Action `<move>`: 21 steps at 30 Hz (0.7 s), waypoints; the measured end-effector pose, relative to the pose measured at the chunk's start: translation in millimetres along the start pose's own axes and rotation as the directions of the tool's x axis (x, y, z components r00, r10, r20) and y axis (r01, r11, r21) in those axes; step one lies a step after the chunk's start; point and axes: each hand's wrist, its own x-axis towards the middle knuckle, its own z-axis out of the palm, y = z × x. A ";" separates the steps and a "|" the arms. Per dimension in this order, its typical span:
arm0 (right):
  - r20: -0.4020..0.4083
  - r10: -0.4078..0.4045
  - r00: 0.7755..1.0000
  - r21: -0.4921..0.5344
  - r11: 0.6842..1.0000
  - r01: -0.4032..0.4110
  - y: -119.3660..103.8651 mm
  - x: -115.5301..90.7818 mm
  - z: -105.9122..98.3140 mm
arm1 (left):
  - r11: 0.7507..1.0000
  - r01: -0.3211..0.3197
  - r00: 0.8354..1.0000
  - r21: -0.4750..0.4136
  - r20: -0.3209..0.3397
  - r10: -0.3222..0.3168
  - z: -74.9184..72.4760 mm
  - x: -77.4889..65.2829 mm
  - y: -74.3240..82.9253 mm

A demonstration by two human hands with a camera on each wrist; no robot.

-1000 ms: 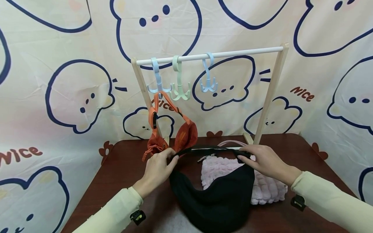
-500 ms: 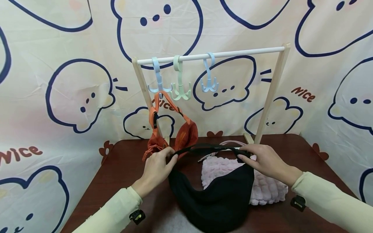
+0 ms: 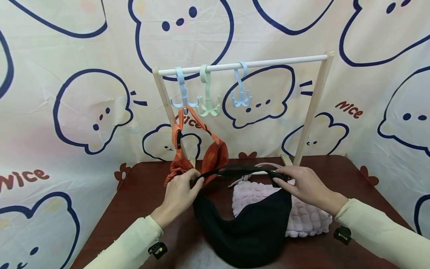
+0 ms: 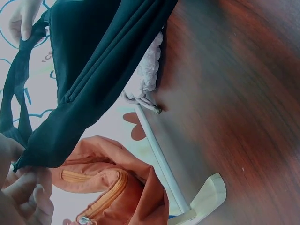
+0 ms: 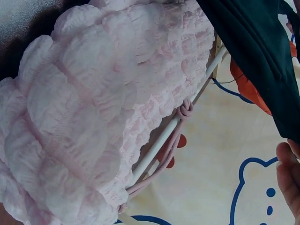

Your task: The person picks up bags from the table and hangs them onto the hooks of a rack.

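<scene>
Black fabric shoulder bag (image 3: 250,228) hangs low over the dark wooden counter (image 3: 134,209), against the pink puffy quilted bag (image 3: 302,216). Left hand (image 3: 179,196) pinches one strap end, fingers curled tight; right hand (image 3: 302,185) pinches the other likewise, the strap (image 3: 235,171) arching slack between. Risk: a loosened pinch would likely drop the bag, or the strap could snag the orange drawstring pouch (image 3: 198,149) hanging from a pale blue plastic hook (image 3: 183,93) on the wooden rack (image 3: 242,65) behind.
</scene>
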 end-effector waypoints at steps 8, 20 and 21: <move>-0.013 -0.009 1.000 0.004 1.000 0.009 -1.5 3.0 0.1 | 1.000 -0.003 1.000 0.002 -0.012 0.003 -3.5 1.4 0.0; -0.026 -0.016 1.000 -0.019 1.000 0.016 -2.9 6.1 0.4 | 1.000 -0.012 1.000 -0.011 -0.021 0.012 -7.0 3.2 0.1; -0.028 -0.017 0.999 -0.021 1.000 0.017 -3.1 6.2 0.5 | 1.000 -0.014 1.000 -0.011 -0.023 0.014 -7.1 3.2 0.0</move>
